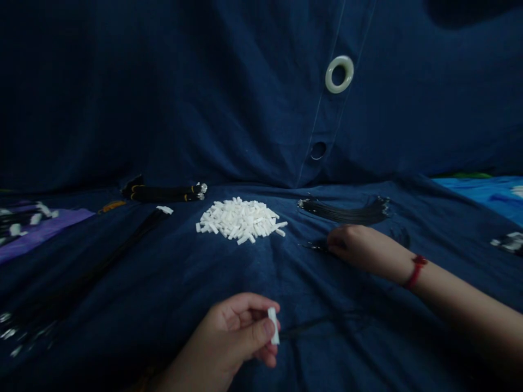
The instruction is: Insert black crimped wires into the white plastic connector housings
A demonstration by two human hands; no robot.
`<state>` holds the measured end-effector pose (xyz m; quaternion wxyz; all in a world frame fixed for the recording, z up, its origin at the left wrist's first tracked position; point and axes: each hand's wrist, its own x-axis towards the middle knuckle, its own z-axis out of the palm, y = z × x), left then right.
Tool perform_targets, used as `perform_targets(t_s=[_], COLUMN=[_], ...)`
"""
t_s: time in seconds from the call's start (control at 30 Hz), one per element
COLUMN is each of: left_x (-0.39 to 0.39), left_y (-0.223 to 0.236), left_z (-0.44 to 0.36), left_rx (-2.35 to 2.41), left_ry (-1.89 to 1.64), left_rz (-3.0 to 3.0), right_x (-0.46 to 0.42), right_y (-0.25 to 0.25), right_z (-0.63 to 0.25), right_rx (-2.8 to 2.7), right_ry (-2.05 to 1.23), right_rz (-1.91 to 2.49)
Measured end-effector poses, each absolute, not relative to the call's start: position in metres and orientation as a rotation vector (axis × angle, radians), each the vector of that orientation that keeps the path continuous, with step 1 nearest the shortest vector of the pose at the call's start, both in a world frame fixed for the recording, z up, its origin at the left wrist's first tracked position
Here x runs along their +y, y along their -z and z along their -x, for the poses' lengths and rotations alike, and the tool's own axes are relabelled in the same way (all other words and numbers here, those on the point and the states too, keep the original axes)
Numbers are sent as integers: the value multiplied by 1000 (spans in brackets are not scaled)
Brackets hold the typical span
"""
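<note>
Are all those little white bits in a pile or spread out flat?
Piled: the white bits lie heaped on the cloth, some at the edges. The left hand holds one separately.

Strands (316,247) by right fingers (335,246) blurry

Dim light leaves the navy cloth (163,98) nearly black in places; the pile of white pieces (239,219) reads brightest, while silvery tips (8,332) at lower left look smeared.
</note>
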<state>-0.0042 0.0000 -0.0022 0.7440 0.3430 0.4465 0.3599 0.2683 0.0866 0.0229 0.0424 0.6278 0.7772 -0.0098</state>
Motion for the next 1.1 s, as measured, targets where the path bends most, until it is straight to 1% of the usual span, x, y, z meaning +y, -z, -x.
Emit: perform_targets(t_s=[0.27, 0.37, 0.47, 0.57, 0.63, 0.77, 1.0, 1.1], left_x=[1, 1, 3, 4, 4, 3, 2, 1], left_y=[1, 1, 1, -2, -4, -7, -12, -13], left_z=[4, 4, 2, 2, 3, 3, 2, 2], left_rx=[965, 972, 994, 1001, 997, 978, 898, 893], left_ry=[-795, -789, -828, -916, -958, -974, -982, -978], left_rz=[-749, -742, -699, -636, -608, -584, -558, -548], right_x=[90, 91, 80, 49, 24, -11, -13, -12], right_y=[-14, -15, -27, -44, -51, -50, -44, -42], right_z=[-276, -277, -268, -246, -230, -205, -196, -195], right_rx=[2389, 2505, 2781, 3140, 3276, 3302, 3343, 3361], right_ry=[53, -17, -196, -353, -296, -70, -237, -219], right_rz=[-1950, -1991, -2031, -1893, -1703, -1444, -1306, -1289])
